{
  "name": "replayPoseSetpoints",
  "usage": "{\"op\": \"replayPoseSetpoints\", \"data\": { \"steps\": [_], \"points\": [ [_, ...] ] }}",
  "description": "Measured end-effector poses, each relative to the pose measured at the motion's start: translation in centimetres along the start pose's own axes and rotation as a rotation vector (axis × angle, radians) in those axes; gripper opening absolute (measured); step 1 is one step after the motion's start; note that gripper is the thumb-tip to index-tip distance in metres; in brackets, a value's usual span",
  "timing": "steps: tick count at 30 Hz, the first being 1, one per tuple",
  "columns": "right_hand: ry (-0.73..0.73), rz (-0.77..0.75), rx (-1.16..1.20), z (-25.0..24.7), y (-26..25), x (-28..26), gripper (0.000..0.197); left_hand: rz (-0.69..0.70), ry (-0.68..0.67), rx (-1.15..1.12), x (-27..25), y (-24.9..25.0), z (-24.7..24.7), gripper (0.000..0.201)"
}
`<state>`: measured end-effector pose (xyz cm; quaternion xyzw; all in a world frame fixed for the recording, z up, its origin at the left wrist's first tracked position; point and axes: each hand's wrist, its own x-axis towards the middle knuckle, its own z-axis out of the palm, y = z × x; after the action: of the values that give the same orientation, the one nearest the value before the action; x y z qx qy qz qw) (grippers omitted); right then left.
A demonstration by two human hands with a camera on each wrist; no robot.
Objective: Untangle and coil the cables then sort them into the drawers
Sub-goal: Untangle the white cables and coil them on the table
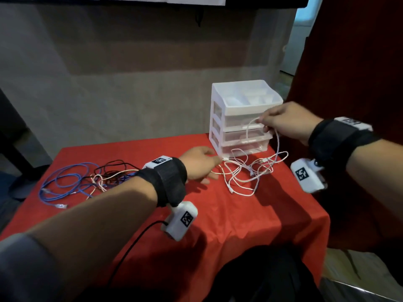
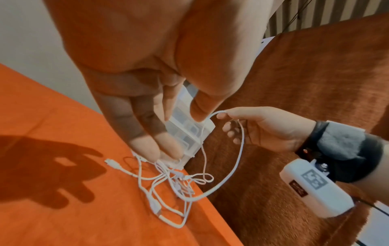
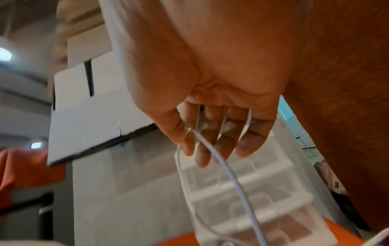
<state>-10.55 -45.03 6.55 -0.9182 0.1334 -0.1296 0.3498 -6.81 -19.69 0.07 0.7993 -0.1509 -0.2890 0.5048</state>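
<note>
Fingers [image 2: 221, 114] pinch thin white cable [image 2: 238, 159] | clear plastic drawers [image 1: 242, 118]

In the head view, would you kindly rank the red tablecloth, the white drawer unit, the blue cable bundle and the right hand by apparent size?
1. red tablecloth
2. white drawer unit
3. blue cable bundle and right hand: too alike to rank, as the raised hand sits nearer the camera, while the bundle is a loose sprawl.
</note>
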Motion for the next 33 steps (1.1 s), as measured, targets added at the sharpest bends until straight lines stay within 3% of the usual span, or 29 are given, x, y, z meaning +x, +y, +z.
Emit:
{"op": "replayPoseSetpoints", "data": {
  "steps": [2,7,11,14,20,23,26,33],
  "points": [
    [-0.075,-0.006,-0.112,1.2,0.8,-0.2,0.035,0.003,-0.036,0.014,-0.4,-1.0,-0.3,0.036],
    [-0.245,-0.063,-0.241,3.5,1.8,-1.1,0.028,0.062,-0.022,0.044,-2.3,-3.3,-2.6,0.013],
    [-0.283,-0.102,-0.322,5.2,2.3,-1.9,0.043,0.074,0.072,0.039,-5.1,-5.6,-6.0,0.021],
    [-0.29,-0.121,-0.306,6.0,2.3,-2.9,0.037,0.085,0.124,0.059,-7.1,-7.5,-7.8,0.021],
    [-0.163,-0.242,-0.216,11.5,-3.4,-5.1,0.023,0.105,0.32,0.196,-10.1,-11.4,-13.8,0.019],
    [-0.159,-0.312,-0.086,15.7,-6.8,-5.8,0.02,0.116,0.55,0.468,-10.6,-13.4,-17.6,0.017],
    [-0.224,-0.387,-0.02,20.2,-10.1,-6.4,0.019,0.096,0.716,0.518,-10.9,-15.0,-20.4,0.019],
    [-0.386,-0.318,0.079,30.2,-16.9,-7.6,0.017,0.006,0.595,0.599,-10.2,-16.6,-21.5,0.007]
  ]
}}
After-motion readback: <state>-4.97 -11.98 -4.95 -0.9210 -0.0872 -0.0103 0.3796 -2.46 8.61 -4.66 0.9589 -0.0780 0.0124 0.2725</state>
